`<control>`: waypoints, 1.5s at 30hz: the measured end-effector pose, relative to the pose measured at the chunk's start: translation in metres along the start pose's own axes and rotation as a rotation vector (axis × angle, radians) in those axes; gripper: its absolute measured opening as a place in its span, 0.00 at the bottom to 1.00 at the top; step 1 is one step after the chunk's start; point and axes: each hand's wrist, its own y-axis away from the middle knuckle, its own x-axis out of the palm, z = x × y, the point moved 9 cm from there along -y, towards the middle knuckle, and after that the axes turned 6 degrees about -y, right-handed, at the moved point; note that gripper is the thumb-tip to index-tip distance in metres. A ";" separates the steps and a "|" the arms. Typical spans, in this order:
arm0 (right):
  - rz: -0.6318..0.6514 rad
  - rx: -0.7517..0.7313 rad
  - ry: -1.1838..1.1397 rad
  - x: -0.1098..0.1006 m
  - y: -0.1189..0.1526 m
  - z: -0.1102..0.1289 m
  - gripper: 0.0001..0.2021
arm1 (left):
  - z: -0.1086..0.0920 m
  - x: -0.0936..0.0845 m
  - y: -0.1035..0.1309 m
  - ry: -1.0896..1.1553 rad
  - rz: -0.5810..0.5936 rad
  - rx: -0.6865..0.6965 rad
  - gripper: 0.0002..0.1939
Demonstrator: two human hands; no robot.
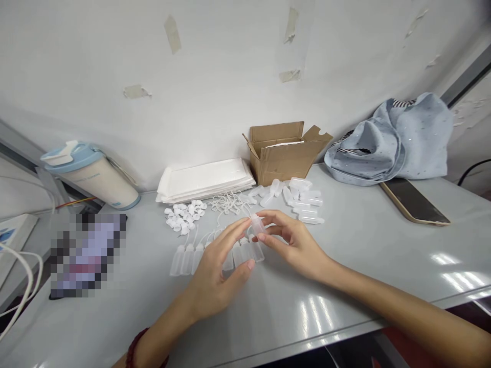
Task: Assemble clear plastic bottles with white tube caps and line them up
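Note:
A small translucent plastic bottle (258, 225) is pinched between the thumb and fingers of my right hand (301, 245), tilted above the table. My left hand (210, 278) has its fingers stretched out and its thumb apart; the fingertips reach close to the bottle's top, and whether they touch it I cannot tell. Under and beside my left hand lies a row of similar bottles (187, 259) with thin white cords at their tops, partly hidden by the hand. Beyond are small white caps (184, 219), a tangle of white cords (229, 202) and a pile of loose bottles (303, 198).
Against the wall stand a stack of white packets (207, 179) and an open cardboard box (286, 161). A tumbler (99, 176) and a blurred-out purple item (90, 250) are at left. A light blue bag (395, 143) and a phone (416, 202) lie at right.

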 end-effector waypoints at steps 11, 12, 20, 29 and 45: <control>-0.041 -0.063 0.165 -0.003 0.002 0.008 0.16 | -0.018 -0.008 -0.001 -0.324 -0.131 0.180 0.29; -0.045 -0.067 0.158 -0.003 0.002 0.008 0.16 | -0.021 -0.004 0.000 -0.363 -0.120 0.216 0.30; -0.039 -0.027 0.172 -0.002 0.002 0.005 0.17 | -0.021 0.004 0.001 -0.443 -0.113 0.275 0.30; -0.050 0.034 0.172 -0.003 0.001 0.002 0.13 | -0.032 -0.001 0.002 -0.545 -0.271 0.332 0.27; 0.123 0.073 0.191 0.005 0.001 0.008 0.06 | -0.036 0.006 0.003 -0.629 -0.321 0.397 0.20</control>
